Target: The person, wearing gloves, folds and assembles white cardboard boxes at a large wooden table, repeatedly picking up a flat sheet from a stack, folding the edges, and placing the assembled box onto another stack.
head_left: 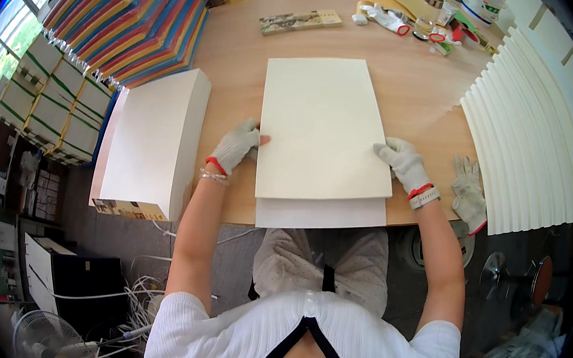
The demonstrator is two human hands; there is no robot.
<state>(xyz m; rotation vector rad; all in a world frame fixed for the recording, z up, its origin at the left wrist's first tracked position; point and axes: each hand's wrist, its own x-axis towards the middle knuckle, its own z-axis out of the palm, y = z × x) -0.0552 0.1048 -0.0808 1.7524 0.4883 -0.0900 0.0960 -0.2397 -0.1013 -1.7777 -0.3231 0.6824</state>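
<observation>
A large white rectangular slab (323,130), like a thick stack of sheets or a flat box, lies in front of me. Beneath it, a white sheet (321,214) sticks out toward me at the table's front edge. My left hand (237,146), in a pale glove with a red cuff and a bare thumb tip, grips the slab's left edge. On the opposite edge, my gloved right hand (405,163) holds it with the thumb near the top face. The fingers underneath or behind the edges are partly hidden.
A thick white block (147,140) stands left, before a tall pile of coloured folders (125,15). Rows of white ridged stacks (528,134) rise at right beside a loose glove (469,191). A printed strip box (301,22), scissors, tape and jars sit at the back.
</observation>
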